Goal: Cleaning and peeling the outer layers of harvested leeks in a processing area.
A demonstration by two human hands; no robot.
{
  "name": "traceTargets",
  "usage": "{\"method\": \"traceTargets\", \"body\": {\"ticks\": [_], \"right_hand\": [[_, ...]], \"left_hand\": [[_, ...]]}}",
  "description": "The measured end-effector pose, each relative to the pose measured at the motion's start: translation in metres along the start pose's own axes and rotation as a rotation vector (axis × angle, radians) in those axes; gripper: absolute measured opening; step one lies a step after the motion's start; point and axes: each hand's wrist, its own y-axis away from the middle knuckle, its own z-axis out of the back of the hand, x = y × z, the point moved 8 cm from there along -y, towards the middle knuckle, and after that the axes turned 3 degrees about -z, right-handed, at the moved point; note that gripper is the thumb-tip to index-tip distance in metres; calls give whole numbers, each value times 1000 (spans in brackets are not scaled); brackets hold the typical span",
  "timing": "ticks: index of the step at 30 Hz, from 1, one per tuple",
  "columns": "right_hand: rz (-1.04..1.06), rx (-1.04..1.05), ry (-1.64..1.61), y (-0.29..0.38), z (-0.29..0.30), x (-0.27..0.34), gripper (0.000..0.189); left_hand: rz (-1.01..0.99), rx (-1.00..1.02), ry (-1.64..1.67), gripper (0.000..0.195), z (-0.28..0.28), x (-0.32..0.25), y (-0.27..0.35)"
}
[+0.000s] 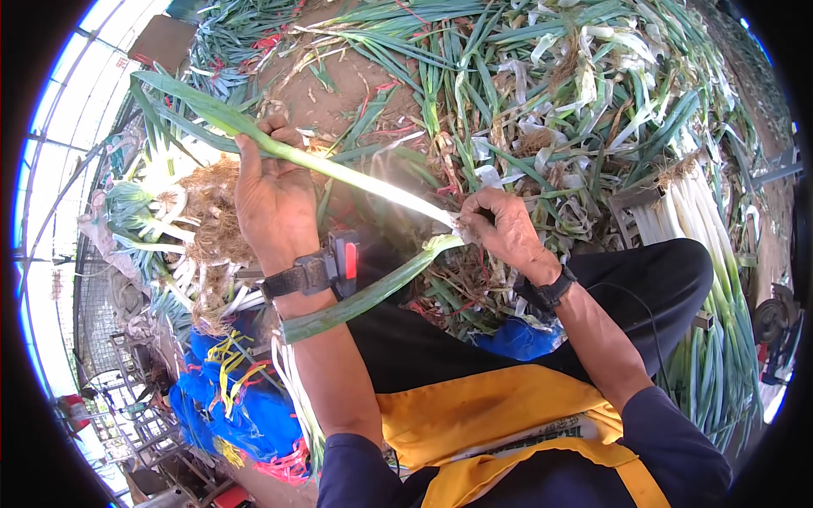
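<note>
My left hand (274, 171) holds a long green onion (356, 180) by its green upper part, palm up, with the leaves reaching past the fingers to the upper left. The white stalk slants down to my right hand (502, 225), whose thumb and fingers pinch its lower end. From that pinch a peeled green leaf (375, 298) hangs down across my left forearm. Left of my left hand lies a pile of untrimmed green onions with brown roots (213, 222). At my right knee, stalks with bared white ends (705, 222) lie in a stack on a metal rack.
Discarded leaves and peelings (540, 127) are heaped on the ground ahead and to the right. A blue plastic sack (235, 406) with yellow and red ties lies at the lower left. Metal frames (146, 419) stand beyond it. Bare soil (336, 89) shows ahead.
</note>
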Motion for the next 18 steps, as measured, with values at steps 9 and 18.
{"method": "traceTargets", "body": {"ticks": [9, 18], "right_hand": [[-251, -64, 584, 40, 15, -121, 16], [-479, -6, 713, 74, 58, -193, 61]], "left_hand": [[-139, -84, 33, 26, -4, -28, 2], [-153, -32, 158, 23, -6, -33, 1]]}}
